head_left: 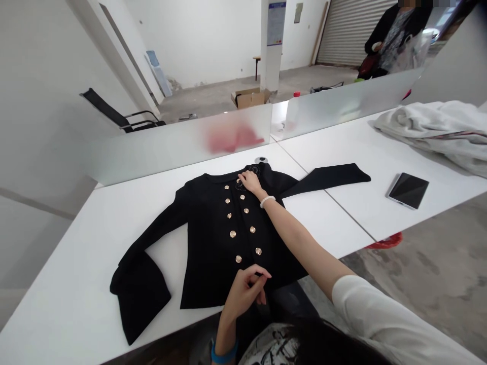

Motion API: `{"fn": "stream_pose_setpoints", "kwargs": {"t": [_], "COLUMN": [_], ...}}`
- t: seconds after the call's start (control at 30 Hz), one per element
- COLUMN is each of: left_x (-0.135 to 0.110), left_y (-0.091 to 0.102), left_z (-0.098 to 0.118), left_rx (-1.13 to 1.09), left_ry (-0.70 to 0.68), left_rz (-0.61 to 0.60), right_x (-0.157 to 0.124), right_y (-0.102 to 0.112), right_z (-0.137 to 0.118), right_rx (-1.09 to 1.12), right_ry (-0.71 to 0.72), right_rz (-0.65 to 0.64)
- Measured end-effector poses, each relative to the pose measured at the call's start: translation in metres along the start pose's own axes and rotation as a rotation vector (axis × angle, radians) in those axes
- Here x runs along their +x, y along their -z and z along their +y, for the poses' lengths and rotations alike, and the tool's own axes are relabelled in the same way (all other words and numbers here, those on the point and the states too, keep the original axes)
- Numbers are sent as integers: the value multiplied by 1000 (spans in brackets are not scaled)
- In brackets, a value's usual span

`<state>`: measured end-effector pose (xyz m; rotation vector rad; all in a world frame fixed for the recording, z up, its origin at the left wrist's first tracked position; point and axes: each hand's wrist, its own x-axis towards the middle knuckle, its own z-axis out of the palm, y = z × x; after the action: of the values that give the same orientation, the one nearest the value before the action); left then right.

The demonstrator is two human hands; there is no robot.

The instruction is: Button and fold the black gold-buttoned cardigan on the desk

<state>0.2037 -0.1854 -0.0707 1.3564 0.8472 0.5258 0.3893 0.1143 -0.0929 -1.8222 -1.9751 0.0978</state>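
A black jacket [213, 223] lies spread face up on the white table, with two rows of gold buttons [233, 234] down its front. One sleeve reaches right across a table seam; the other bends down at the left. My right hand [251, 182], wearing a white bead bracelet, has its fingers closed at the jacket's upper front, near the top button. Beside those fingers is a dark flower-like trim [254, 170]. Over the jacket's lower hem hovers my left hand [247, 289], fingers curled and thumb near the index finger, with nothing visible in them.
On the white table [323, 223] a dark-topped flat device [409, 190] lies to the right, near a heap of whitish cloth [437, 126]. A frosted divider [171, 152] runs along the back. Beyond it are a chair [122, 114], a cardboard box [251, 98] and a standing person [395, 40].
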Motion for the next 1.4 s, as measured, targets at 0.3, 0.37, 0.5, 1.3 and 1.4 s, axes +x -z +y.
{"fn": "stream_pose_setpoints", "kwargs": {"t": [0.3,0.37,0.5,1.3,1.4], "left_x": [1,0,-9,-91,-103], "left_y": [-2,-4,12,71,79], "left_z": [1,6,18,-38,-33], "left_rx": [18,46,246,1282,1284], "left_ry": [7,-4,-96,64,92], "left_rz": [8,10,151,778,781], "right_x": [1,0,0,-6,-34], "right_y": [-1,-1,-1,31,15], "right_z": [0,0,-1,-44,-90], "right_rx": [38,36,29,-41,-31], "right_ry": [-15,-15,-7,159,363], "right_rz": [41,45,48,-47,-16]}}
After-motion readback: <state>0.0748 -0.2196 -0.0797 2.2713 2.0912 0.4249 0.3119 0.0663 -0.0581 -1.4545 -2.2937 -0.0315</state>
